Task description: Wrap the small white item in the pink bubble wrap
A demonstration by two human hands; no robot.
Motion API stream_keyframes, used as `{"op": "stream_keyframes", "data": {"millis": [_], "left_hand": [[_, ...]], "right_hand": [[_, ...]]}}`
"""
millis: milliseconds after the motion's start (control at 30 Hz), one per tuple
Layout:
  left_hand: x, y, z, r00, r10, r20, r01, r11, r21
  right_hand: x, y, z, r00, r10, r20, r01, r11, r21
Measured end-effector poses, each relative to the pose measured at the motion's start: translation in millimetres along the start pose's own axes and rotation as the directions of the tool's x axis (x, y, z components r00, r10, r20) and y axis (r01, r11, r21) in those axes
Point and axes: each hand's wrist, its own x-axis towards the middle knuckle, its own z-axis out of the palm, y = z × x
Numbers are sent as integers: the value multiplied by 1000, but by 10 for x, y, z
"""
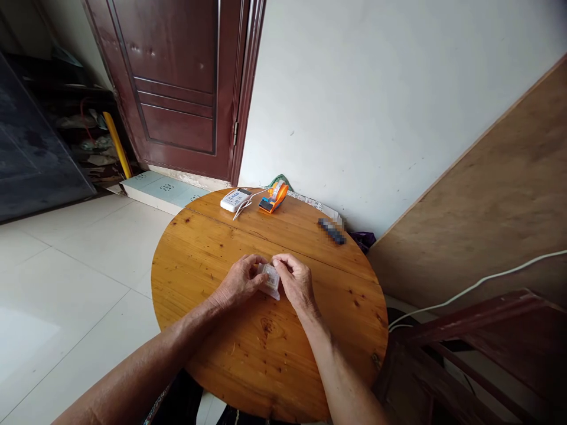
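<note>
A small clear packet (270,280) with a pale label lies at the middle of the round table. My left hand (243,277) grips it from the left, its thumb over the top face and its fingers behind the far edge. At the packet's far right corner, my right hand (296,280) has thumb and forefinger pinched together. What sits between those fingertips is too small to make out. The packet's exact contents cannot be read from here.
On the wooden table (190,265), a white box-shaped device (231,200) with a cable and an orange tape dispenser (273,198) stand at the back. A blurred dark object (331,231) lies back right. A dark red chair (482,319) stands at the right, near a white cable (478,285).
</note>
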Motion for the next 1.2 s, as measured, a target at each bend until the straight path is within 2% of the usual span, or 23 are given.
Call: {"op": "stream_keyframes", "data": {"millis": [233,533,700,800,933,1033,1200], "left_hand": [[-4,-13,4,1000,14,-9,-14,999,29],[-1,-40,27,999,9,-33,-7,998,56],[6,-49,30,999,-1,-35,1,1000,20],[17,-76,31,999,7,-45,-8,1000,-9],[32,-100,21,999,4,-53,-4,1000,-12],[34,-87,2,999,-12,-34,11,999,-42],[28,-59,-36,999,-49,8,49,991,-128]], "right_hand": [[-44,-67,-68,992,-70,104,77,995,-63],[-49,-86,-133,990,-90,107,98,993,-72],[-58,-83,-134,979,-145,145,162,980,-114],[-57,-73,-154,952,-236,193,262,957,-125],[-69,-52,-207,892,-366,264,418,891,-177],[-90,-45,-248,864,-404,300,482,836,-263],[-109,-41,-275,837,-463,291,546,737,-397]]}}
